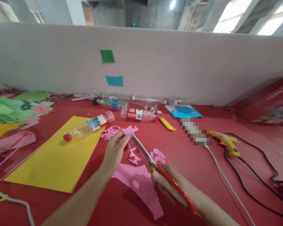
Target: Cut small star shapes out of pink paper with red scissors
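Observation:
Pinched between the thumb and fingers of my left hand (115, 150) is a small jagged piece of pink paper (131, 129). My right hand (167, 180) grips red-handled scissors (143, 150), whose blade tips point up and left, close to that piece. The blades look nearly together. Below the hands lies a larger cut sheet of pink paper (141, 185). Pink scraps (133, 156) sit between my hands, with a small pile of pink cutouts (158, 156) right of the blades and another heap of pink cutouts (109, 132) behind my left hand.
Yellow card sheets (54, 157) lie at left under a plastic bottle (88, 127). A red-label bottle (139, 114), a yellow cutter (167, 123) and a blue packet (185, 111) lie farther back. A yellow glue gun (226, 142) and cords are at right. Green paper (2, 108) is heaped far left.

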The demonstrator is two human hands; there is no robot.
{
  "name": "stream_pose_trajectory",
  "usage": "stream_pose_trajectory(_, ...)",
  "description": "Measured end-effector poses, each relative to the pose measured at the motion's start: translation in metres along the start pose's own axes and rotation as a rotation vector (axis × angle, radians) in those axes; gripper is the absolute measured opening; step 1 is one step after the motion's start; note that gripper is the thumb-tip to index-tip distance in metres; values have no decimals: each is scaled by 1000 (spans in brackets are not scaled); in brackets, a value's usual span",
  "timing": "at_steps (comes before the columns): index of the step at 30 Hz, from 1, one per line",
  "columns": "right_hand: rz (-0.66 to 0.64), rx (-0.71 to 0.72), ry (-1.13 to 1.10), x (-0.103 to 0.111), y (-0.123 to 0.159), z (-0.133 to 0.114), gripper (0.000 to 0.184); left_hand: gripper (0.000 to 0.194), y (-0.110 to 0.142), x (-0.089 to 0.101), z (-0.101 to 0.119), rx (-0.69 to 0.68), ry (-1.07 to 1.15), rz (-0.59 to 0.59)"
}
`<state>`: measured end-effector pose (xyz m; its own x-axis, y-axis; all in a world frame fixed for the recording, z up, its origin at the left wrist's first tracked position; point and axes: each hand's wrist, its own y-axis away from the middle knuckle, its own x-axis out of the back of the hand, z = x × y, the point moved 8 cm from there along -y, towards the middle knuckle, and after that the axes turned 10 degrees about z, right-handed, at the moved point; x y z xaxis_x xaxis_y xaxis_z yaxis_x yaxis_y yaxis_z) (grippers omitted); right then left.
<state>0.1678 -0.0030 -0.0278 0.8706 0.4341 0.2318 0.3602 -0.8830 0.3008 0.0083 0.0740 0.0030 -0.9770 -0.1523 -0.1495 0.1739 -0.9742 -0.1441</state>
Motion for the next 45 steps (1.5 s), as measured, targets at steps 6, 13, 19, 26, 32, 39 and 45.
stream_pose_trajectory(6,-2,57,60,1,0,-3,58,29,0,0,2,-9,-6,-1)
stream_pose_trajectory(13,15,-41,16,1,-1,2,60,28,-1,0,4,-20,-23,3)
stream_pose_trajectory(19,37,-70,44,4,-3,2,51,29,0,0,5,-9,-35,2)
stream_pose_trajectory(26,34,-82,31,4,-3,0,49,28,-2,2,3,15,-13,3)
stream_pose_trajectory(32,26,-112,47,4,-1,0,43,28,-3,3,-1,26,20,-9)
stream_pose_trajectory(39,48,-113,64,5,-2,1,43,27,-3,2,-1,31,13,-3)
stream_pose_trajectory(45,74,-92,51,6,-5,8,50,26,-3,2,-1,37,13,6)
